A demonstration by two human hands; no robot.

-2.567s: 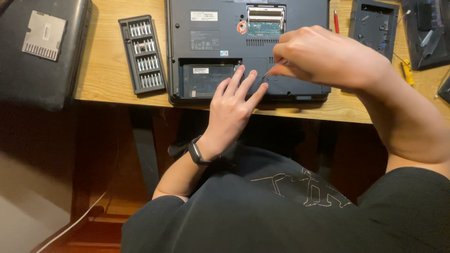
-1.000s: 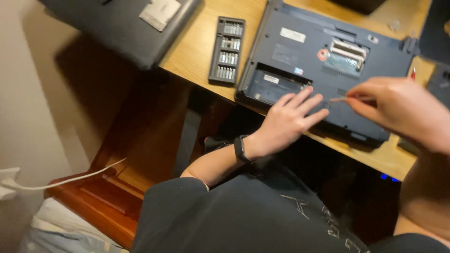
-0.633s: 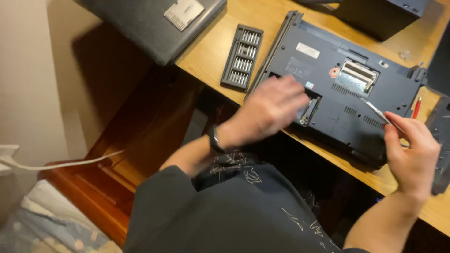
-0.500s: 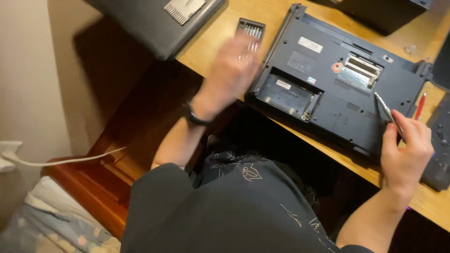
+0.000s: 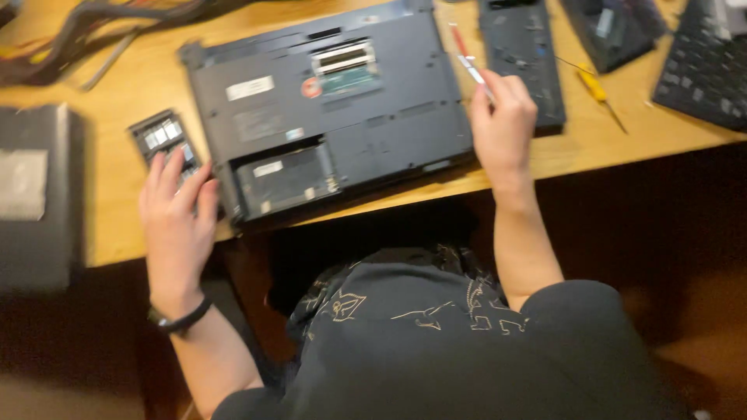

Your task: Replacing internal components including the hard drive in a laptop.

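Screwdriver [image 5: 469, 68] stays in right hand [image 5: 503, 124]; left hand [image 5: 177, 222] moved onto bit case [image 5: 165, 144].

White rectangular label [image 5: 250, 88] and round red sticker [image 5: 311, 87] on laptop underside [image 5: 373, 132]

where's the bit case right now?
Head view, left side of the wooden desk: the bit case lies just left of the overturned laptop, with the left hand resting on its near end.

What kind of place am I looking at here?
Probably a home electronics repair desk: an upturned laptop with open bays lies on a wooden desk, beside a screwdriver bit case and loose laptop parts.
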